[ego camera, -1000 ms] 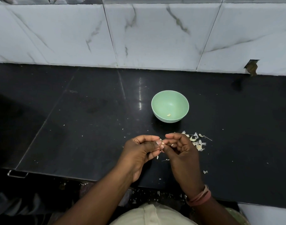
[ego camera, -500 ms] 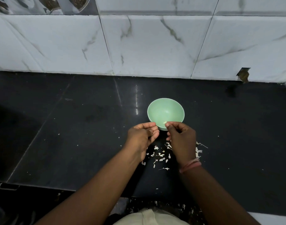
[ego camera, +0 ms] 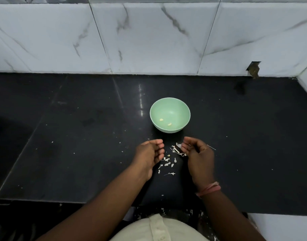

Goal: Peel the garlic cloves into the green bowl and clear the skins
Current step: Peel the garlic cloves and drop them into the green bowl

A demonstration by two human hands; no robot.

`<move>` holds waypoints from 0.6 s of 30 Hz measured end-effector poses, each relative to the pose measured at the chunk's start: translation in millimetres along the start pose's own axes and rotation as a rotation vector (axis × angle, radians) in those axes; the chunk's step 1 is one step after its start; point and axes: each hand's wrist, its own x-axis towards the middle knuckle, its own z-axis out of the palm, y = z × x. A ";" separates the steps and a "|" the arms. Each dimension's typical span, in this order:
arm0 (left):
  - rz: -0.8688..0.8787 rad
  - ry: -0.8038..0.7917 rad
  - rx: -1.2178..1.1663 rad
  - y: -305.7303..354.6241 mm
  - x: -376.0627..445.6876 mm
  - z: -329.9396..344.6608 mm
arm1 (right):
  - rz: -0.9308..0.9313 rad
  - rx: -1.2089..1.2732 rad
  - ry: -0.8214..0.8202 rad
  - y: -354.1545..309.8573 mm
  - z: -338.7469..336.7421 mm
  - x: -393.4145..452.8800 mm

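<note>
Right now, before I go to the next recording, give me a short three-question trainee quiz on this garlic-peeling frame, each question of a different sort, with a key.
1. True or false: the green bowl holds two peeled garlic cloves.
2. Multiple choice: where do most of the garlic skins lie?
A. Inside the bowl
B. On the black counter between the left hand and the right hand
C. Against the marble wall tiles
3. Fill in: the pink band sits on the ______ wrist.

Key
1. True; a second clove lies beside the first.
2. B
3. Right
</note>
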 end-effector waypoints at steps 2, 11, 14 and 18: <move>-0.008 -0.022 0.031 -7.7 -2.5 0.3 | -0.019 -0.042 0.049 2.7 -17.2 -2.1; -0.019 -0.164 0.107 -24.3 -6.5 18.9 | -0.089 -0.402 0.127 -10.1 -59.5 11.0; -0.017 -0.210 0.143 -26.9 -7.6 26.4 | -0.145 -0.621 0.052 -3.8 -55.3 4.9; -0.020 -0.253 0.176 -29.3 -7.8 31.9 | -0.274 -0.844 -0.048 7.6 -49.2 2.6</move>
